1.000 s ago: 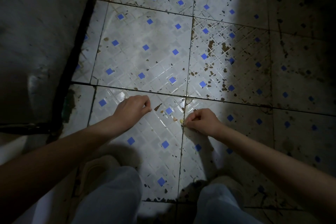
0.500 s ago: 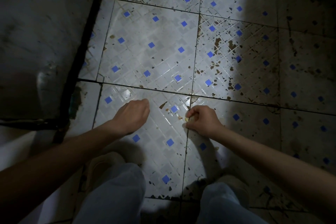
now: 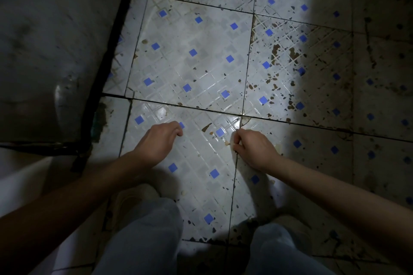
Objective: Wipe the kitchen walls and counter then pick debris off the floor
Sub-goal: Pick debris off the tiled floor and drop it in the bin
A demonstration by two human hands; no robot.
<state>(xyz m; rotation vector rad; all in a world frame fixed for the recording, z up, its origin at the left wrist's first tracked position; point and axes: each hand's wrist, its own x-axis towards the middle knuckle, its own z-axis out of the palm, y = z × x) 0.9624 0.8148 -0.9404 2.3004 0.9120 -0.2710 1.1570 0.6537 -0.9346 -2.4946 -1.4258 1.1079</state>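
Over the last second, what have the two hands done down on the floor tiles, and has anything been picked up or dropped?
Little has changed. The right hand stays at the grout line, its fingertips still pinching at a pale scrap; whether the scrap has lifted off the tile cannot be told. The left hand stays loosely curled, holding nothing that shows. The brown flake between the hands lies where it was. Nothing dropped.

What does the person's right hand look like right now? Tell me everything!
The right hand is bare and reaches down to the white floor tile with little blue squares. Its fingers are curled in, and the fingertips pinch at a small pale crumb beside a dark grout line. The forearm stretches back toward the lower right.
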